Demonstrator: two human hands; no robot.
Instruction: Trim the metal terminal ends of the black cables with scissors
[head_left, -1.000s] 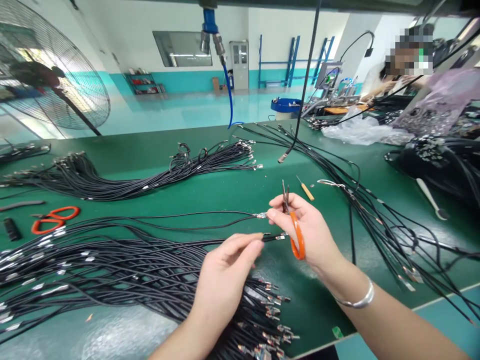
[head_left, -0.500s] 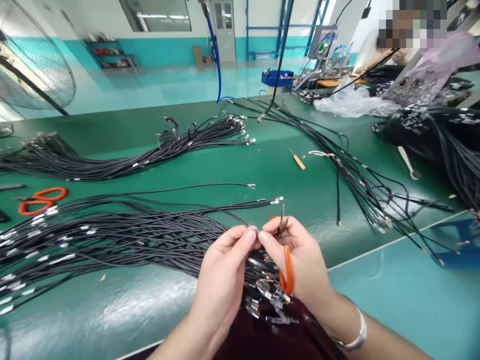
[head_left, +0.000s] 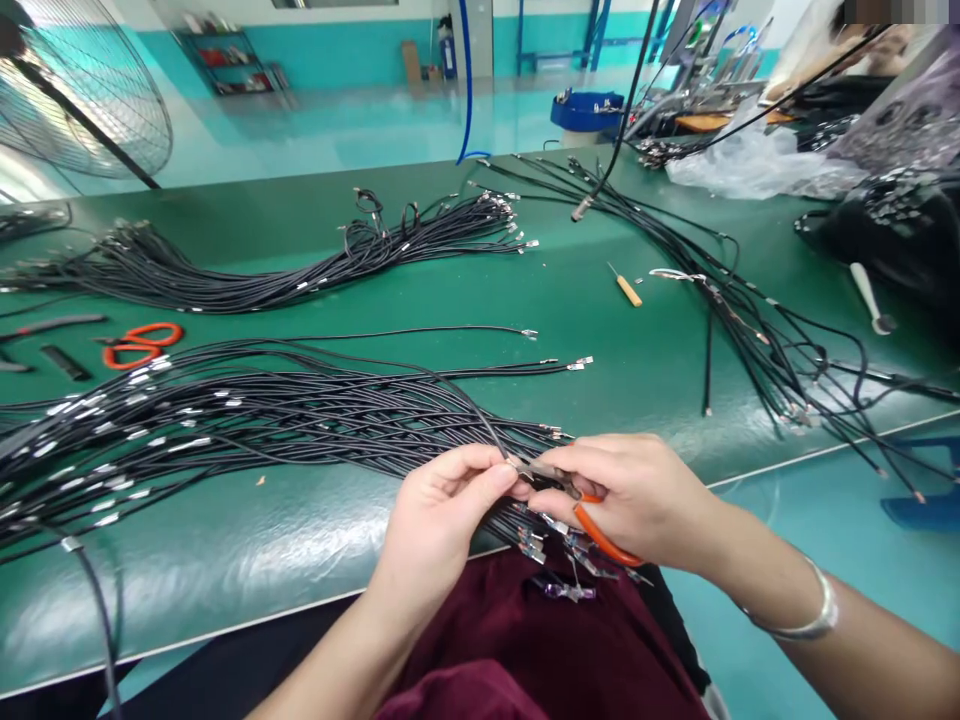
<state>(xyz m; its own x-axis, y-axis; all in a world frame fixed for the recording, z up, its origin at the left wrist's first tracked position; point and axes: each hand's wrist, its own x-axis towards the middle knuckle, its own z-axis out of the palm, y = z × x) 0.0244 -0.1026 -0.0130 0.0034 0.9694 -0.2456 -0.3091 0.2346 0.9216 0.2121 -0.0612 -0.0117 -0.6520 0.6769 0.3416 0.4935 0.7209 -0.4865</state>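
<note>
My left hand [head_left: 446, 515] pinches the end of a black cable [head_left: 480, 415] between thumb and fingertips. Orange-handled scissors [head_left: 604, 535] are in my right hand [head_left: 637, 490], with their blades pointing left at that cable end. The blades meet or nearly meet the cable tip; my fingers partly hide the exact contact. Beneath both hands lies a broad bundle of black cables [head_left: 322, 400], its metal-tipped ends [head_left: 532, 545] hanging at the table edge above my lap.
A second cable bundle [head_left: 255, 285] lies farther back on the green table [head_left: 450, 295]. Another pair of orange scissors [head_left: 142, 345] rests at left. A yellow-handled pick [head_left: 628, 290], loose cables [head_left: 667, 235] and a white-handled tool [head_left: 870, 298] are to the right. One cable [head_left: 622, 120] hangs overhead.
My right hand has turned the scissors from upright in the palm to pointing left at the cable end. My left hand keeps its pinch. The view has tilted down.
</note>
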